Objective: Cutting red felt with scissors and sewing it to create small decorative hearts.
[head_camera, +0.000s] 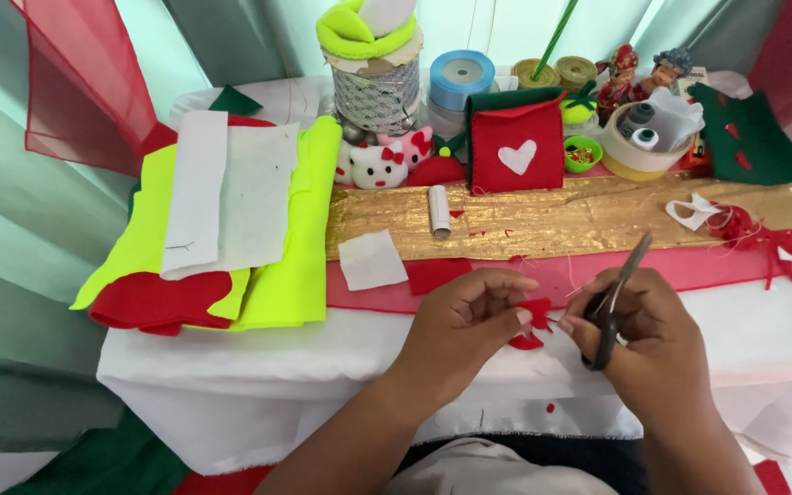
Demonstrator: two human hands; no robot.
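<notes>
My left hand (463, 323) pinches a small red felt piece (533, 318) between thumb and fingers, just above the white table edge. My right hand (645, 341) grips black-handled scissors (618, 295) whose blades point up and away, right beside the felt piece. A second red scrap (525, 342) peeks out under the left fingers. Both hands meet at the table's front middle.
A stack of neon yellow, white and red felt sheets (231, 229) lies at the left. A gold cloth strip (552, 220) crosses the table with a white spool (439, 212) on it. Behind stand a red heart pouch (515, 147), ribbon rolls (460, 78) and figurines (639, 73). Red scraps (772, 243) lie at the right.
</notes>
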